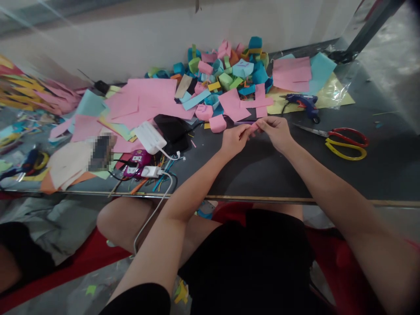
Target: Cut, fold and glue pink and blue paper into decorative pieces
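Note:
Both my hands meet over the dark table (249,175), pinching a small piece of pink paper (253,127) between them. My left hand (235,139) holds its left end with closed fingers. The thumb and fingers of my right hand (276,132) grip the other end. Much of the paper is hidden by the fingers. Just left of my hands sits a folded pink paper box (218,124). Pink cut-out paper (257,101) lies beyond my fingertips. To the right rest scissors (348,142) with one red and one yellow handle.
A heap of coloured paper boxes (226,70) stands against the wall. A blue glue gun (303,104) lies back right. Pink sheets (147,94), a white adapter (150,136) and a purple power strip (139,161) with cables occupy the left. A white cable hangs over the front edge.

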The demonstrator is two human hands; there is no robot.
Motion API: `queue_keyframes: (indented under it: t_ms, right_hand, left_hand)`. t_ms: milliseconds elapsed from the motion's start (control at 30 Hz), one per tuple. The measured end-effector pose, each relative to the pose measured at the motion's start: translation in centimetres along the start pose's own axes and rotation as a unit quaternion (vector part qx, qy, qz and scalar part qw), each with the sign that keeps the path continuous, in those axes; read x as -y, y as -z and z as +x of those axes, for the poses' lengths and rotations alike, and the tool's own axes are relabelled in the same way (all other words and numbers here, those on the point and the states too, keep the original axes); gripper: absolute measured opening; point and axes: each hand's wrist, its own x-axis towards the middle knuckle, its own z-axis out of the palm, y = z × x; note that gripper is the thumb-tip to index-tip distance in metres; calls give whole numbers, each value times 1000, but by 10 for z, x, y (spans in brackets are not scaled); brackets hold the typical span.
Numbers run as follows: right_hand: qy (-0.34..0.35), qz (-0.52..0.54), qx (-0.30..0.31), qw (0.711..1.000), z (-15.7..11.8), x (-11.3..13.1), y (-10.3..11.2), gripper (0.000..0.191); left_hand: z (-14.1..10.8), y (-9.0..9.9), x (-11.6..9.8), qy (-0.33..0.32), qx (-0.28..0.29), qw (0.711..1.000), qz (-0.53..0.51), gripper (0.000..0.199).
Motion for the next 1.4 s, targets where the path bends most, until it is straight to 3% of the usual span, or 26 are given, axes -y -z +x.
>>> queue_keyframes:
  t_ms: [100,367,567,733,867,1000,1167,1300,1400]
  right_hand:
    - [12,-6,15,1000,0,0,-1,58]
    - [36,-26,-16,999,-4,0,2,51]
    - [4,-5,-9,1000,0,-3,1,57]
    - [-44,42,41,997,0,1,0,59]
    - [-55,46,54,996,-1,3,0,56]
    - [-18,17,42,999,0,-1,2,48]
    - [99,-135,-59,984,-5,1,1,30]
    - [210,-238,-32,948,-11,9,-3,20]
    - [221,-284,-26,933,-13,9,-6,24]
  left_hand:
    - [1,1,-1,11,-10,1000,-13,42]
    - [0,0,-4,9,0,998,-60,56]
    - [9,-2,8,120,68,969,-207,72]
    - [14,-1,19,167,125,935,-288,61]
    - [12,-2,21,158,127,934,-293,55]
    - [12,-4,26,139,134,936,-293,47]
    - [14,-7,36,162,91,941,-281,49]
    - [15,-8,37,172,63,945,-272,57]
    - [15,-9,35,169,45,949,-264,57]
